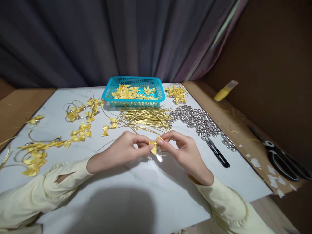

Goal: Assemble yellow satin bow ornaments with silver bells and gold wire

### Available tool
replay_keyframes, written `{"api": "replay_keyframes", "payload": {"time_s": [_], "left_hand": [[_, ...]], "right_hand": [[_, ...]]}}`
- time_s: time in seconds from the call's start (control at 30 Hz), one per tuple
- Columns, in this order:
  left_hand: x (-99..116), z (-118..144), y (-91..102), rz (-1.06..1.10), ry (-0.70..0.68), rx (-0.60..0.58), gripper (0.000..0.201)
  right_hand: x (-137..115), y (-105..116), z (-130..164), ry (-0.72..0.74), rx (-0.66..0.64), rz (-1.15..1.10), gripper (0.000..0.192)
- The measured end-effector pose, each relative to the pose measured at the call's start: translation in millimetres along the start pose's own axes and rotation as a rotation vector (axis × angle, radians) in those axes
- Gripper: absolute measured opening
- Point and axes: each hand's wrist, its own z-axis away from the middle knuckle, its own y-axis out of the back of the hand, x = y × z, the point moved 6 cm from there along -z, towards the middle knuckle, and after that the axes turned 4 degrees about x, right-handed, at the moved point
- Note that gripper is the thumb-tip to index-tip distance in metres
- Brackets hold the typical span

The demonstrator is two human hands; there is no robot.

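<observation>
- My left hand [122, 150] and right hand [181, 151] meet over the white surface [136, 191], fingertips pinched together on one small yellow bow [154, 145].
- The bow sits between both thumbs and forefingers, held just above the surface; one tail hangs down below my fingers.
- Something small and silvery [159, 158] lies just under the bow; it is too blurred to tell what it is.
- Just to the right of my right hand lie black snips [217, 152], apart from my fingers.
- Just beyond both hands is a heap of thin gold cords [146, 119], spread across the surface.
- Beyond my right hand, beside the cords, lies a heap of silver bells [198, 121], trailing off to the right.
- To the left of my left hand, finished bows with bells and loops [36, 152] are scattered widely.
- Farther beyond the cords stands a blue basket [133, 92] with loose yellow bows inside.
- Right of the basket lies another small pile of bows [177, 92].
- Far right of my right hand, off the white surface, lie large scissors [284, 159], and beyond them a yellow bottle [225, 91] on its side.
</observation>
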Motion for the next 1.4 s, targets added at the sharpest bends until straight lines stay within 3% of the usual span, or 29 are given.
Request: {"api": "replay_keyframes", "payload": {"time_s": [0.17,0.33,0.47,0.57,0.77,0.9,1.03,1.17,1.27,1.33,1.4], "left_hand": [[2,-1,1.8,0.037,-0.019,0.002,0.021],[0,-3,7.7,-0.001,0.061,0.095,0.025],[-3,-3,9.4,-0.016,0.114,0.117,0.024],[-3,-4,9.5,-0.024,0.117,0.122,0.025],[-4,-3,7.1,0.049,0.150,0.106,0.026],[-6,-1,5.8,0.065,0.148,0.123,0.026],[-5,0,5.8,0.100,0.132,0.157,0.026],[-4,0,6.2,0.114,0.131,0.174,0.027],[-6,0,5.6,0.123,0.150,0.189,0.026],[-8,-2,5.2,0.133,0.164,0.207,0.026],[-11,-3,5.1,0.133,0.174,0.230,0.027]], "right_hand": [[0,2,-2,0.022,0.020,-0.013,0.013],[-11,15,-2,0.174,0.179,0.226,0.013],[-6,11,-2,0.072,0.058,0.228,0.012],[5,7,-2,-0.127,-0.047,0.018,0.011],[26,-9,-1,-0.535,-0.257,-0.685,0.014],[27,-18,0,-0.567,-0.394,-0.946,0.010],[25,-19,-1,-0.533,-0.369,-1.072,0.008],[23,-19,-3,-0.515,-0.334,-1.067,0.014],[22,-19,-2,-0.470,-0.303,-0.931,0.012],[21,-12,-2,-0.352,-0.169,-0.700,0.015],[10,5,-1,-0.092,0.073,-0.362,0.018]]}}
